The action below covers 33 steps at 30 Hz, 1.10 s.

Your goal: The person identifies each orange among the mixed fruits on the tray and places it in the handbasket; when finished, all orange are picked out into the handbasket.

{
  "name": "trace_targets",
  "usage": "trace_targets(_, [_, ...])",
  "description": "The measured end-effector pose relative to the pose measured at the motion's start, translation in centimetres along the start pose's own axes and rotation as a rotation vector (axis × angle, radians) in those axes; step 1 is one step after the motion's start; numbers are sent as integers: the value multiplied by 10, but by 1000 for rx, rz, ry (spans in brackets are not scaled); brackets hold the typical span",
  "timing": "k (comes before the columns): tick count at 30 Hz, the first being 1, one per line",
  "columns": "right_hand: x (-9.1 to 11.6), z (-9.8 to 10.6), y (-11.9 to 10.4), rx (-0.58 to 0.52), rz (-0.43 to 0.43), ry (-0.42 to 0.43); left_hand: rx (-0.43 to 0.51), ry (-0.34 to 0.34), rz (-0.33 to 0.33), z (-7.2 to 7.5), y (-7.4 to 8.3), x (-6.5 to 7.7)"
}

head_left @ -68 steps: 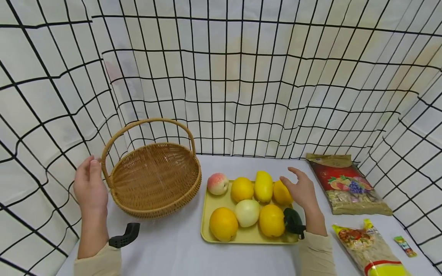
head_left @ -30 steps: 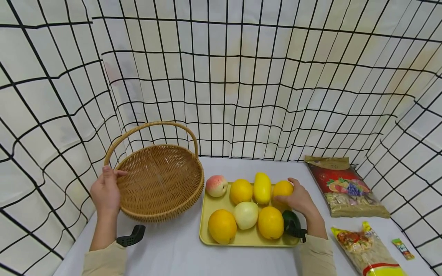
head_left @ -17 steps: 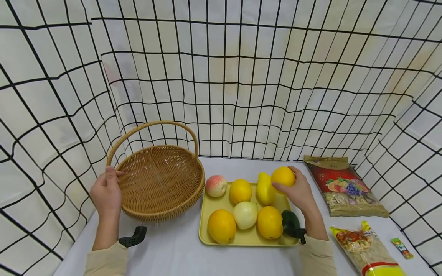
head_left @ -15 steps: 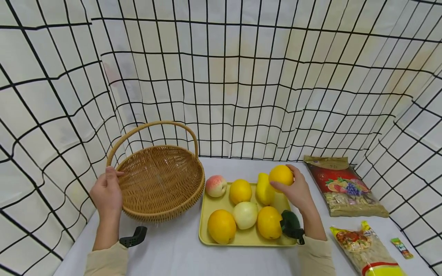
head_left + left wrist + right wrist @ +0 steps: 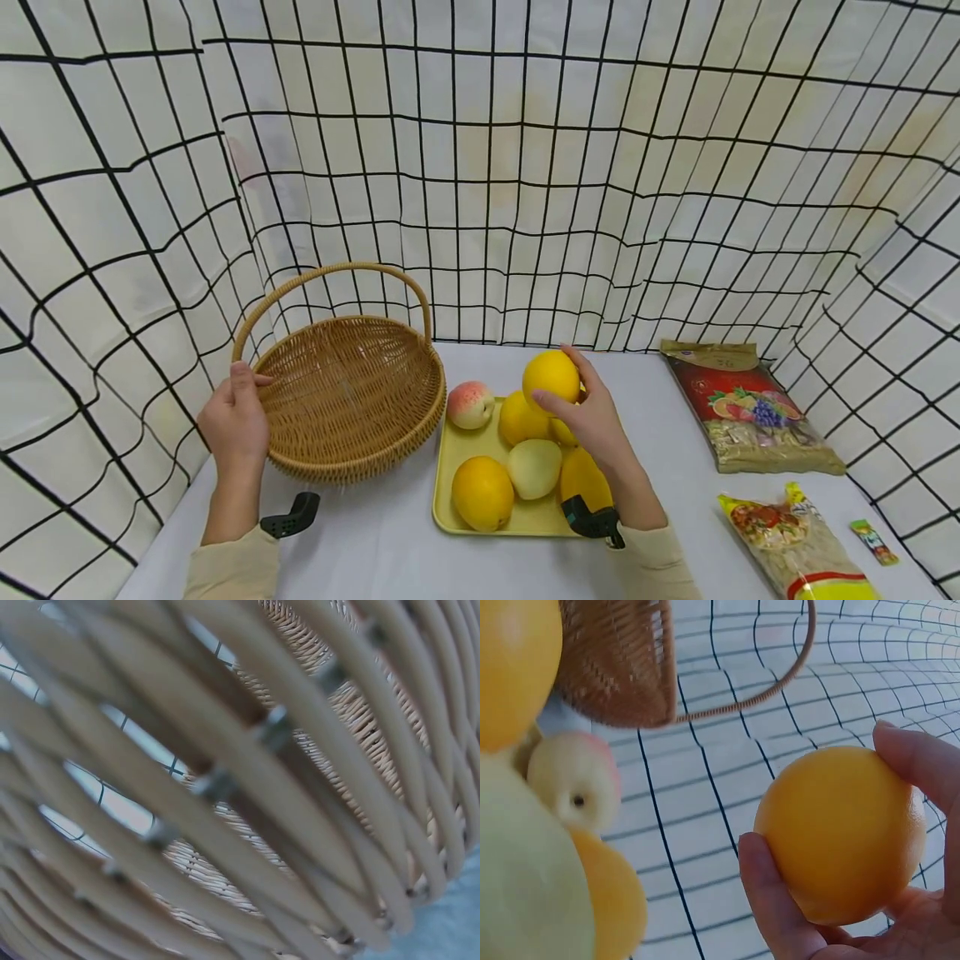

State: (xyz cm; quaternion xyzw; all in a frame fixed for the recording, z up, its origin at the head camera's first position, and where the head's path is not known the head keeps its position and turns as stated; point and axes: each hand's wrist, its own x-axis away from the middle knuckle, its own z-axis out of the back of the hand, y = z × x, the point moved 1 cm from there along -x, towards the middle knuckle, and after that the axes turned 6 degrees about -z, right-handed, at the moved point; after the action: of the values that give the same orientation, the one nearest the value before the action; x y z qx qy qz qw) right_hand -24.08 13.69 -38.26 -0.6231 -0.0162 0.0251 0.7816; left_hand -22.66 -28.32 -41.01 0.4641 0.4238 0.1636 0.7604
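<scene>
My right hand (image 5: 600,421) grips an orange (image 5: 550,381) and holds it above the yellow tray (image 5: 456,446); thumb and fingers lie round it in the right wrist view. With thumb and fingers, my left hand (image 5: 236,421) holds the left rim of a brown wicker basket (image 5: 345,396) at the foot of its handle. Only the basket's weave fills the left wrist view. On the tray are a pale green fruit (image 5: 534,469) and several orange fruits, one at the front left (image 5: 483,493). A peach (image 5: 470,405) sits at the back left corner. My right arm hides the dark green fruit.
At the right lie a red and gold bag (image 5: 753,408), a clear and yellow food bag (image 5: 798,542) and a small green packet (image 5: 873,542). White cloth walls with black grid lines (image 5: 487,200) surround the white table (image 5: 375,533).
My right hand took hold of the orange at the tray's back right, lifted it and carried it left. The left hand moved right onto the basket rim and has stayed there.
</scene>
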Motion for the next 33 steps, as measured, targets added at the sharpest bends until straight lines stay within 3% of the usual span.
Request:
trace_targets(11, [5, -36, -2, -113, -25, -148, -29, 6, 13, 1, 2, 2])
trace_targets(18, [13, -68, 0, -163, 20, -266, -75, 45, -62, -1, 3, 3])
trace_targets(27, [14, -99, -3, -151, 66, -191, -60, 41, -85, -6, 4, 3])
trace_targets(33, [10, -119, -6, -13, 218, -148, -52, 28, -72, -5, 2, 2])
